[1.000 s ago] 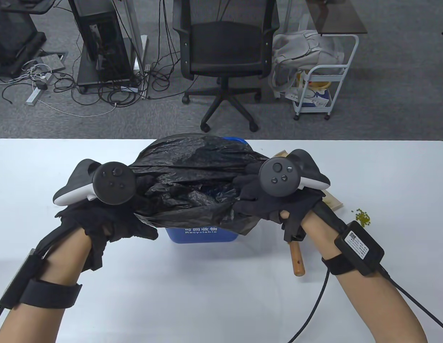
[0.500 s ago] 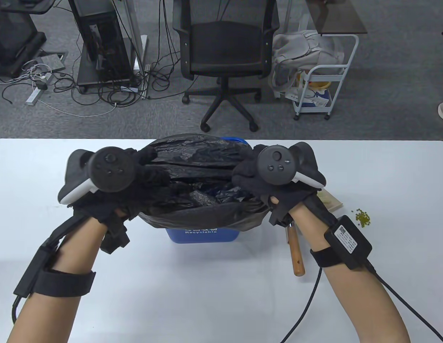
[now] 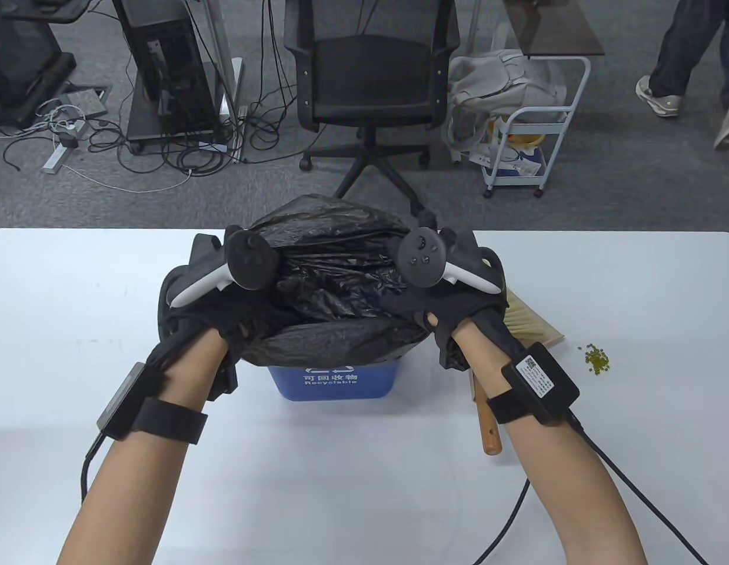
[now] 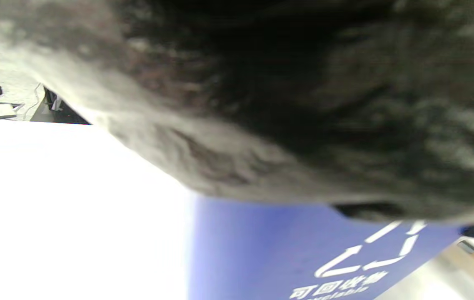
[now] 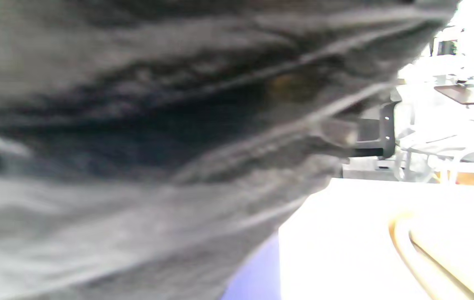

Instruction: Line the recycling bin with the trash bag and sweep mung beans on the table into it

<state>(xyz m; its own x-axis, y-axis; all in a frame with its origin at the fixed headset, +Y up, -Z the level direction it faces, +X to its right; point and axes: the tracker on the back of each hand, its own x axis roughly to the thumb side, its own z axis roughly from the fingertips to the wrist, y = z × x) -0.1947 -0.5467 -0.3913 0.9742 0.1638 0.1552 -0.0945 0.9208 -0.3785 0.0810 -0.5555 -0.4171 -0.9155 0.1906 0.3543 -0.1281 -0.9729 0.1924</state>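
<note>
A blue recycling bin (image 3: 335, 379) stands mid-table with a black trash bag (image 3: 335, 276) spread over its mouth and draped down its near wall. My left hand (image 3: 208, 300) grips the bag at the bin's left side, and my right hand (image 3: 443, 294) grips it at the right side. The fingers of both are hidden under the plastic and the trackers. The left wrist view shows the bag (image 4: 287, 104) hanging over the bin's blue wall (image 4: 287, 250). The right wrist view is filled by blurred bag (image 5: 158, 137). A small pile of mung beans (image 3: 597, 358) lies on the table to the right.
A hand broom with pale bristles (image 3: 532, 321) and a wooden handle (image 3: 489, 432) lies right of the bin, under my right forearm. Cables trail from both wrists. Beyond the table's far edge stand an office chair (image 3: 370, 88) and a white cart (image 3: 532, 129); a person's legs (image 3: 682, 53) pass by.
Both hands moved forward and inward, drawing the bag's rim down around the bin's sides. A person's legs came into view at the top right.
</note>
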